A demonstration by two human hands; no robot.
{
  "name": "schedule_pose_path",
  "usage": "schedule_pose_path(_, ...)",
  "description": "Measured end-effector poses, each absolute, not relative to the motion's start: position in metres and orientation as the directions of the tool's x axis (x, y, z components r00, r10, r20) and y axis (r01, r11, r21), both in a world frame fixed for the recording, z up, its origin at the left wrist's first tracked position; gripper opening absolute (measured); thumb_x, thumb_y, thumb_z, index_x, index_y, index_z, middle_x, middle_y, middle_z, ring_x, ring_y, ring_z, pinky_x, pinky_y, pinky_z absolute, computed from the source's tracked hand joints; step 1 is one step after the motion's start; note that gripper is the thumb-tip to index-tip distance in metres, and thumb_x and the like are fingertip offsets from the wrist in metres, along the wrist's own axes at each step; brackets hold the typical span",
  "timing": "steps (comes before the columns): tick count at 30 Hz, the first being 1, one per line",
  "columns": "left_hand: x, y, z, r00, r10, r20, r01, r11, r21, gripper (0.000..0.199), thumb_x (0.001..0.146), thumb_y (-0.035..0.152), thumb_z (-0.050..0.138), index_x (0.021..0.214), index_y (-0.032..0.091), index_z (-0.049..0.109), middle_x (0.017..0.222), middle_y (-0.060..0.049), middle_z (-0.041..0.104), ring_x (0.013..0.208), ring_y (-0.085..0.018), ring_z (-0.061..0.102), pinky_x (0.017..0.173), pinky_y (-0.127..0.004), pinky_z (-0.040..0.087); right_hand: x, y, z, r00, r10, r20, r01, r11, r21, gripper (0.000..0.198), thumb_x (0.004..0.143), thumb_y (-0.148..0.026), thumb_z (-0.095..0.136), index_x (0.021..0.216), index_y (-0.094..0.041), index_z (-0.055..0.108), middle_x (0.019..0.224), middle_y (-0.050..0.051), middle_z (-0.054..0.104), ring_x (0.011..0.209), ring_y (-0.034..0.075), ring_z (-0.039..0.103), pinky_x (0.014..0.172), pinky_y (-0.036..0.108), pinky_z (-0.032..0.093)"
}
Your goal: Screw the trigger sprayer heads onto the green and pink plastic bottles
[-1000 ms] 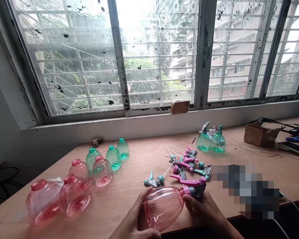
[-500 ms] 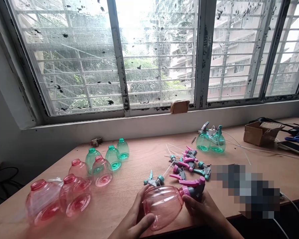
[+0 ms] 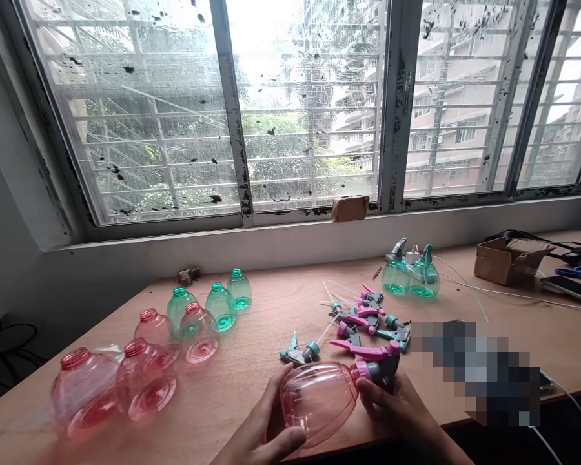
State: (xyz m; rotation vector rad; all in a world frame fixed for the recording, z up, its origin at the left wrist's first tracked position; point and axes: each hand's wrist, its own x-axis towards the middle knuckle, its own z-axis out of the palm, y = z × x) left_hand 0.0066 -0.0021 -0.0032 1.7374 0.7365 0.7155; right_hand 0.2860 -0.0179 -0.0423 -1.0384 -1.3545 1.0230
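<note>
A clear pink spray bottle (image 3: 319,400) lies tilted on its side between my hands at the table's front edge, its neck pointing right. My left hand (image 3: 275,420) wraps round the bottle's base end, thumb below and fingers behind. At the neck, my right hand (image 3: 392,403) grips the pink-collared grey spray head (image 3: 381,371), whose pink trigger points up and left. Some of the right fingers are hidden behind the head. Just beyond the bottle lie several loose spray heads (image 3: 368,313) in pink, teal and grey, and a teal one (image 3: 300,352) lies closest to my left hand.
Several open pink bottles (image 3: 148,381) and green bottles (image 3: 220,307) stand at the left. Two green bottles with spray heads (image 3: 409,274) stand at the back right, beside a cardboard box (image 3: 506,261) and white cables. A blurred patch (image 3: 479,371) covers something on the right.
The pink trigger's tip has swung left and up a little relative to the bottle. Both hands keep their hold, almost in the same place.
</note>
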Motion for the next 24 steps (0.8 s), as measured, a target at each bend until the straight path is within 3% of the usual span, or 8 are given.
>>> schedule_pose_path(4, 0.008, 0.001, -0.002, 0.631, 0.766, 0.12, 0.134, -0.261, 0.956, 0.065, 0.093, 0.05, 0.065, 0.151, 0.03, 0.041, 0.161, -0.005, 0.041, 0.152, -0.036, 0.025, 0.126, -0.052, 0.016, 0.286, -0.018, -0.041, -0.034, 0.968, 0.25, 0.044, 0.251, -0.967, 0.056, 0.082, -0.065, 0.066, 0.051, -0.02, 0.052, 0.046, -0.001, 0.051, 0.047, 0.013, 0.044, 0.049, 0.028, 0.03)
schedule_pose_path(8, 0.008, 0.003, -0.005, 0.639, 0.756, 0.139, 0.093, -0.256, 0.962, 0.07, 0.091, 0.043, 0.071, 0.151, 0.033, 0.037, 0.163, -0.005, 0.037, 0.152, -0.034, 0.025, 0.126, -0.05, 0.016, 0.286, -0.018, -0.043, -0.049, 0.972, 0.228, 0.038, 0.23, -0.973, 0.056, 0.081, -0.065, 0.067, 0.051, -0.021, 0.051, 0.046, -0.001, 0.05, 0.047, 0.013, 0.044, 0.049, 0.028, 0.031)
schedule_pose_path(13, 0.009, 0.004, -0.012, 0.703, 0.681, 0.206, -0.006, -0.284, 0.959, 0.079, 0.087, 0.039, 0.077, 0.152, 0.037, 0.032, 0.164, -0.007, 0.031, 0.148, -0.037, 0.035, 0.121, -0.051, 0.029, 0.285, -0.018, -0.044, -0.056, 0.977, 0.207, 0.006, 0.207, -0.978, 0.054, 0.079, -0.064, 0.07, 0.053, -0.02, 0.053, 0.047, -0.001, 0.051, 0.046, 0.013, 0.044, 0.047, 0.027, 0.029)
schedule_pose_path(17, 0.011, 0.006, -0.014, 0.664, 0.713, 0.223, 0.01, -0.307, 0.952, 0.094, 0.079, 0.044, 0.084, 0.154, 0.036, 0.029, 0.165, -0.008, 0.03, 0.151, -0.038, 0.026, 0.125, -0.052, 0.017, 0.285, -0.018, -0.042, -0.051, 0.976, 0.212, -0.003, 0.212, -0.977, 0.054, 0.078, -0.065, 0.07, 0.054, -0.019, 0.054, 0.047, -0.001, 0.051, 0.046, 0.013, 0.044, 0.047, 0.027, 0.031)
schedule_pose_path(20, 0.011, 0.01, -0.018, 0.654, 0.721, 0.229, -0.016, -0.29, 0.957, 0.079, 0.088, 0.058, 0.067, 0.154, 0.032, 0.032, 0.164, -0.009, 0.034, 0.152, -0.036, 0.024, 0.126, -0.054, 0.012, 0.285, -0.018, -0.041, -0.052, 0.974, 0.221, 0.001, 0.221, -0.975, 0.054, 0.078, -0.065, 0.07, 0.054, -0.019, 0.053, 0.047, -0.001, 0.051, 0.046, 0.013, 0.044, 0.047, 0.027, 0.031)
schedule_pose_path(24, 0.01, 0.013, -0.022, 0.664, 0.72, 0.203, 0.007, -0.277, 0.961, 0.069, 0.094, 0.055, 0.061, 0.153, 0.032, 0.033, 0.164, -0.008, 0.034, 0.152, -0.034, 0.025, 0.126, -0.054, 0.013, 0.286, -0.018, -0.043, -0.047, 0.976, 0.211, -0.007, 0.211, -0.978, 0.053, 0.078, -0.065, 0.071, 0.055, -0.019, 0.055, 0.048, -0.001, 0.051, 0.046, 0.013, 0.045, 0.046, 0.027, 0.032)
